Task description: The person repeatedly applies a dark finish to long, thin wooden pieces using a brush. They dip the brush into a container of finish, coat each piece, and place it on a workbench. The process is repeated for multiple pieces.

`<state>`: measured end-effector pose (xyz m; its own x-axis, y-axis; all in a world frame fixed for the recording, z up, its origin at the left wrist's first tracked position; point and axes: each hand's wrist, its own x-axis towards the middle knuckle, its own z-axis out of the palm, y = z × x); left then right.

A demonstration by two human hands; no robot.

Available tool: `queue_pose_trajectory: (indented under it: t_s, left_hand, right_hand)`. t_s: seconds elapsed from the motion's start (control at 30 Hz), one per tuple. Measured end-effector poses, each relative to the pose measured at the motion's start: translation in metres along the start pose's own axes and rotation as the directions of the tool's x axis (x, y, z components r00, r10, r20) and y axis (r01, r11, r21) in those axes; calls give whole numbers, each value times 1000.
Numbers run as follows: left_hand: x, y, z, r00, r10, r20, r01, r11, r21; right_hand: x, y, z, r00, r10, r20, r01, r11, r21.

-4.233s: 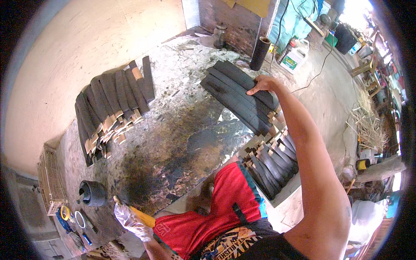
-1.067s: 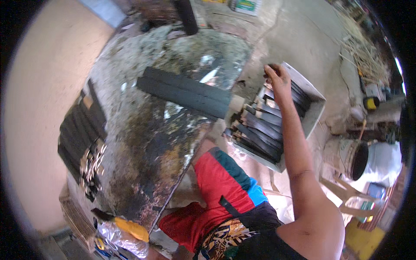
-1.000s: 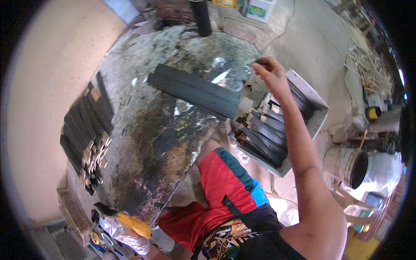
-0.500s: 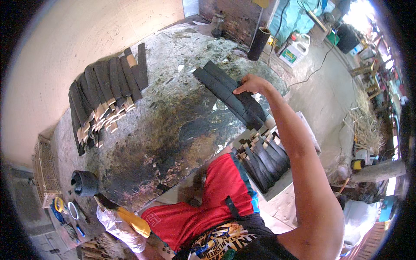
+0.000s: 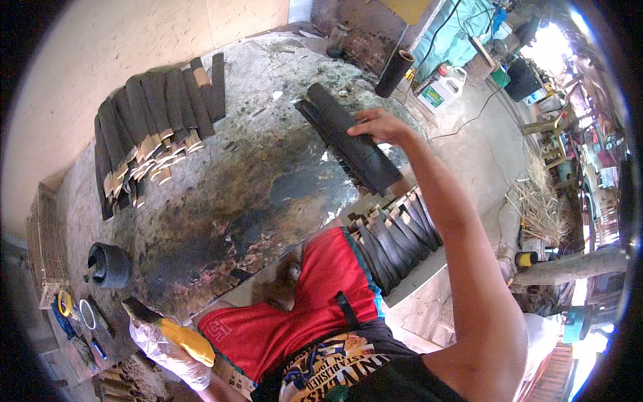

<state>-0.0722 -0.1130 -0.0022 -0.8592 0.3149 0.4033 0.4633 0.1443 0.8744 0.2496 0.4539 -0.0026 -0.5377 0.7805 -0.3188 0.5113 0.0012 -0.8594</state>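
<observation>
My right hand (image 5: pixel 377 126) grips the edge of a black-coated bamboo slat (image 5: pixel 341 127), thumb and fingers closed on it. Right beside it, partly covered, lies a second black slat (image 5: pixel 310 115). My left hand (image 5: pixel 171 348) is at the lower left, wrapped in white plastic, with a yellow cloth-like piece (image 5: pixel 187 343) along it whose far end is blackened. Its fingers are hidden. Beyond that hand stands a dark, round pot-like container (image 5: pixel 110 264). By my right forearm, a box (image 5: pixel 418 278) holds several black slats (image 5: pixel 385 244) with pale ends.
A row of black slats (image 5: pixel 154 107) lies on the stained work surface (image 5: pixel 261 167) at the far left. At the far right stand a dark cylinder (image 5: pixel 395 74) and a white jug (image 5: pixel 442 89). Yellow and white rings (image 5: pixel 88 313) lie at the left.
The two slats under my right hand lay flat side by side; now the held one is turned and overlaps the other. The whole view has shifted slightly.
</observation>
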Motion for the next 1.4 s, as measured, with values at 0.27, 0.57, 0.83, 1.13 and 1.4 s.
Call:
queue_pose_trajectory:
  t_s: [0.27,0.57,0.83,1.13,1.4]
  left_hand:
    - [-5,-13,-3,979,190,76,-192,981,16]
    - [-4,-18,-3,956,250,154,-244,968,-59]
    - [2,-12,8,898,262,354,-433,676,597]
    - [5,30,71,931,281,231,-354,847,396]
    - [-4,57,105,916,263,302,-358,875,325]
  right_hand:
    - [23,2,49,1000,10,24,8,766,-643]
    - [4,-21,80,994,-98,41,103,794,-599]
    - [-128,19,45,921,-108,-374,131,991,36]
    - [-235,224,48,549,606,-575,369,442,818]
    - [-200,390,121,536,819,-206,500,-111,859]
